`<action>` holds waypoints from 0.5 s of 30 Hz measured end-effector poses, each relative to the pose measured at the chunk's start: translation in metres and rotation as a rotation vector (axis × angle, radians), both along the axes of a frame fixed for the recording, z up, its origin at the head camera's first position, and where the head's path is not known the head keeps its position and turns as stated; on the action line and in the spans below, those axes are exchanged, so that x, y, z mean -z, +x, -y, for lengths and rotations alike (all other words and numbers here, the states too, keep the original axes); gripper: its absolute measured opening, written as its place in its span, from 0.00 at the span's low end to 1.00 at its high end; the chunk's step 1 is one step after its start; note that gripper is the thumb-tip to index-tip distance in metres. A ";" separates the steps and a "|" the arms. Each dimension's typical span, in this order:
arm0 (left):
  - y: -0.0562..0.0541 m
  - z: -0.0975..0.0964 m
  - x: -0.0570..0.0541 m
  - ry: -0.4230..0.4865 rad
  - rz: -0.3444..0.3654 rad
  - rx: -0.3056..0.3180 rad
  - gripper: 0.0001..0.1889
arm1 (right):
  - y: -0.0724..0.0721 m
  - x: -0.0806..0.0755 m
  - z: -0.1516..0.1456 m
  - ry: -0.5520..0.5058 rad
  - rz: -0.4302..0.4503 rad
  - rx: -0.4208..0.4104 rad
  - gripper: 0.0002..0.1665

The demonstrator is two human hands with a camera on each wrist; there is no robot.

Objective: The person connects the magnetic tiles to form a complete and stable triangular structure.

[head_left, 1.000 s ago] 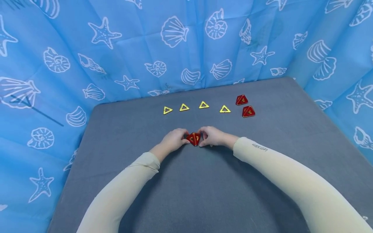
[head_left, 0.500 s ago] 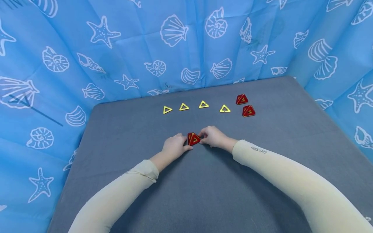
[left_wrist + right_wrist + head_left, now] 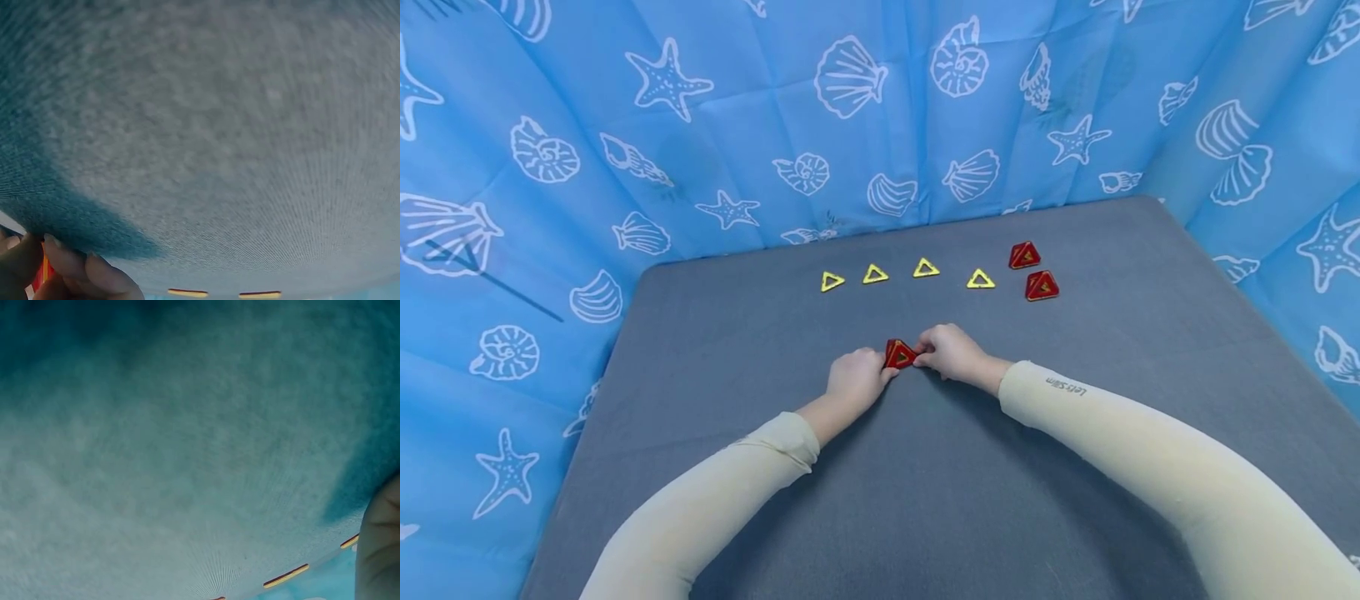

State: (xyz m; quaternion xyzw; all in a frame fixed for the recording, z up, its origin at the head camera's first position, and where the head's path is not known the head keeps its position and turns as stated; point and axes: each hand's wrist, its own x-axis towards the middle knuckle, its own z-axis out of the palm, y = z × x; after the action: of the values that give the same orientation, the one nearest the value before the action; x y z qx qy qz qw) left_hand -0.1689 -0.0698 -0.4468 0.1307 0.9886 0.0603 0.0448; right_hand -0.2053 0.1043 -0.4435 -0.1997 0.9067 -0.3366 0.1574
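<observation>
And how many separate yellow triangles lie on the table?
4, in a rough row on the far side: leftmost triangle, second triangle, third triangle, and rightmost triangle, nearest the two loose red shapes.

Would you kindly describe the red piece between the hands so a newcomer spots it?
On the gray table in the head view, look below the yellow triangles. The red piece is held between the left hand and right hand; other red pieces lie untouched.

Red triangular piece (image 3: 900, 354) with gold lines between left hand (image 3: 856, 379) and right hand (image 3: 955, 352) really pops on my feed; yellow hollow triangles (image 3: 981, 286) past them, plain grey fabric tabletop (image 3: 887, 492) underneath, blue curtain (image 3: 902, 137) with white seashells (image 3: 852, 77) and starfish (image 3: 667, 81) further out.
</observation>
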 end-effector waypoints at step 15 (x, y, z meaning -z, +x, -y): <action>0.000 -0.002 0.000 -0.015 0.014 -0.024 0.16 | -0.001 -0.002 0.001 -0.002 0.039 0.002 0.05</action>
State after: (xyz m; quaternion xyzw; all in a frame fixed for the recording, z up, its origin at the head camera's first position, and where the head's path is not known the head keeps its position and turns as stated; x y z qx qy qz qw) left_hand -0.1685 -0.0681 -0.4471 0.1181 0.9901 0.0544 0.0522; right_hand -0.2060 0.1036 -0.4415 -0.1923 0.9034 -0.3413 0.1745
